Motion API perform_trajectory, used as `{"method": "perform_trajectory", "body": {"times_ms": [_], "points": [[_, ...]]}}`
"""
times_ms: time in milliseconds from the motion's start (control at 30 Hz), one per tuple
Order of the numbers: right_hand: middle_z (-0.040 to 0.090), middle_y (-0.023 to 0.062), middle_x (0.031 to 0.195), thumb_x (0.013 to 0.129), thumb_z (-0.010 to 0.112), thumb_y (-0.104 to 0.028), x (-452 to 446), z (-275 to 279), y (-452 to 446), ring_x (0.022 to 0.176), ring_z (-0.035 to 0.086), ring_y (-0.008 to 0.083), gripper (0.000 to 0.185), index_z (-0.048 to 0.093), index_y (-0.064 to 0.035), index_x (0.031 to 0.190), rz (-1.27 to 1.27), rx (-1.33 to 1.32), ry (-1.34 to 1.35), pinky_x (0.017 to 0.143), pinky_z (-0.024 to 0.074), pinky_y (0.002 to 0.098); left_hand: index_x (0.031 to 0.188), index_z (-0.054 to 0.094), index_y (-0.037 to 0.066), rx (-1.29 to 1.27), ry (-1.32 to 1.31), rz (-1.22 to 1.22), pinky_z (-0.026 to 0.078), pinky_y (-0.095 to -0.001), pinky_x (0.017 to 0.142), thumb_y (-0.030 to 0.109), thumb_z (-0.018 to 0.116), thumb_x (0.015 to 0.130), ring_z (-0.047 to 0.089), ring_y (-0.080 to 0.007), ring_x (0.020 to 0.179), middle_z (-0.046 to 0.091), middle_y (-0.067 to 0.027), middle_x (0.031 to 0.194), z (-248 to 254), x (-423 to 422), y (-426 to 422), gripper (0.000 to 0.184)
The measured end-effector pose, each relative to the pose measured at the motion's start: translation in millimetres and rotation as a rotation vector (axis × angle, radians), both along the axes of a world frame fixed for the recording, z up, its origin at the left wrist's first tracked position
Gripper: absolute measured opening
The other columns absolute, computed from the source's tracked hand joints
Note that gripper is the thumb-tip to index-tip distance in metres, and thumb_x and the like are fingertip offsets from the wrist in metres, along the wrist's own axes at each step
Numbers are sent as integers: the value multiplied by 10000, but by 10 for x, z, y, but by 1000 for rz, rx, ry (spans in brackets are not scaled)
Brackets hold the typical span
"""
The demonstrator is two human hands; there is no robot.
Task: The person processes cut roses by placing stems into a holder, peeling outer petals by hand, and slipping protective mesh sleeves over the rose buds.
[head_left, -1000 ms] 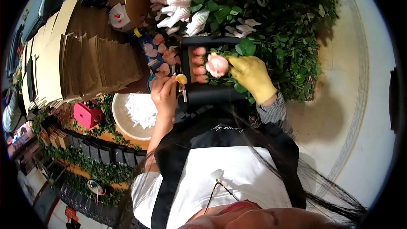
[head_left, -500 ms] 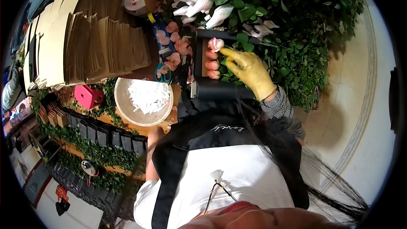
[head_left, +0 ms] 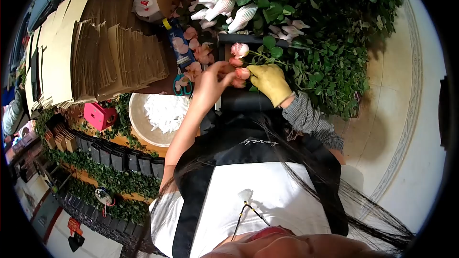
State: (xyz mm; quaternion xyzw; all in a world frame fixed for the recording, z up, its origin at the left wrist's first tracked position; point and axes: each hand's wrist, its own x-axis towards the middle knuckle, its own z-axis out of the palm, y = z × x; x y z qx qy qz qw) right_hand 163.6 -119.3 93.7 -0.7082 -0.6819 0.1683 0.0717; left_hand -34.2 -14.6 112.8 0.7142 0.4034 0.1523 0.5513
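One round pink rose (head_left: 242,73) lay between the curled fingers of the bare left hand (head_left: 211,84) and yellow-gloved right hand (head_left: 271,84), both grips unclear.

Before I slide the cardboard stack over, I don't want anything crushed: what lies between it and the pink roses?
In the head view: loose pink petals, teal-handled scissors and a blue item. The left hand is there too.

Single head-worn view, close, forward and downward.
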Motion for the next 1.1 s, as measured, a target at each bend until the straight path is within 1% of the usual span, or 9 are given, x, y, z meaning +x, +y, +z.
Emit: {"method": "perform_trajectory", "body": {"times_ms": [67, 100, 200, 300, 400, 500, 567, 867, 1100], "points": [[720, 90, 866, 826, 700, -200, -26, 168, -46, 817, 682, 307, 177, 701, -118, 983, -171, 36, 175, 745, 518, 430, 1234, 596, 2, -152, -122, -124, 560, -325, 784, 199, 774, 855, 734, -262, 872, 741, -150, 1000, -43, 81, -24, 463], [709, 114, 817, 826, 684, -214, -36, 188, -67, 777, 679, 340, 149, 668, -129, 947, -193, 85, 218, 737, 526, 443, 1278, 557, 7, -22, -92, -138, 564, -343, 793, 202, 810, 812, 733, -272, 890, 735, -153, 1012, -191, 149, -49, 565], [711, 124, 814, 834, 670, -217, -42, 196, -148, 767, 684, 345, 159, 671, -122, 961, -210, 53, 101, 712, 537, 457, 1307, 527, 8, 99, 61, -214, 553, -328, 865, 130, 790, 835, 715, -250, 1020, 710, -175, 1125, -73, 338, -30, 554], [698, 130, 768, 849, 651, -219, -89, 284, -131, 730, 678, 355, 152, 662, -102, 947, -330, -101, 45, 686, 538, 472, 1275, 527, 17, 21, -46, -207, 559, -348, 857, 116, 801, 821, 712, -268, 1022, 709, -179, 1119, -115, 382, -21, 539], [685, 134, 727, 869, 625, -217, -108, 206, -169, 700, 672, 357, 140, 651, -83, 900, -336, 64, 127, 666, 535, 490, 1250, 519, 12, 29, -92, -171, 563, -362, 854, 116, 804, 822, 714, -261, 1010, 708, -174, 1125, -98, 374, -94, 525], [678, 122, 704, 861, 660, -217, -93, 216, -212, 680, 668, 340, 128, 667, -91, 882, -319, 118, 96, 661, 533, 471, 1199, 566, 14, 88, -207, 2, 548, -374, 761, 133, 812, 796, 692, -298, 880, 700, -145, 972, -50, 328, -210, 487], [678, 109, 699, 850, 683, -217, -124, 191, -229, 671, 665, 332, 122, 670, -97, 868, -332, 182, 56, 655, 531, 457, 1149, 610, 23, 478, 67, -21, 526, -398, 761, 140, 807, 790, 645, -307, 886, 659, -123, 939, 106, 238, -255, 426], [678, 86, 691, 803, 742, -200, -160, 26, -288, 667, 651, 315, 135, 716, -133, 917, -333, 270, -83, 644, 525, 428, 947, 669, 28, 434, 51, 133, 503, -420, 737, 141, 759, 830, 604, -326, 866, 611, -120, 926, 75, 385, -512, 186], [679, 71, 697, 816, 713, -180, -173, 176, -260, 659, 639, 310, 149, 722, -138, 959, -300, 305, -50, 632, 514, 425, 883, 688, 37, 719, 49, 85, 498, -383, 674, 87, 776, 796, 600, -282, 769, 614, -74, 857, 140, 390, -516, 133]]}}
